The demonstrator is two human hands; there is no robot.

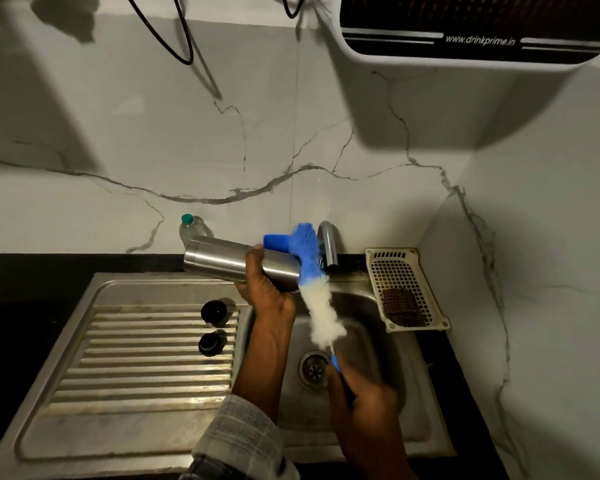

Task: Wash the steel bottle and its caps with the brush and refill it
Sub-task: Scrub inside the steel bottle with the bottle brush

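Bottle [222, 259] lies nearly level above the sink's [378, 403] back-left corner, long axis running left to right, base to the left and mouth to the right. Left hand [265, 289] wraps it from below near the mouth end. Right hand [364, 403] grips the brush [317, 306] handle low over the basin; the bristles slant up and left, blurred, crossing just at the mouth, so I judge the brush is outside the opening and would need swinging level to go in. Tap [328, 245] stands close behind the brush tip, leaving little room there; the basin below is open. Two caps [213, 329] sit on the drainboard [118, 358], left of both hands
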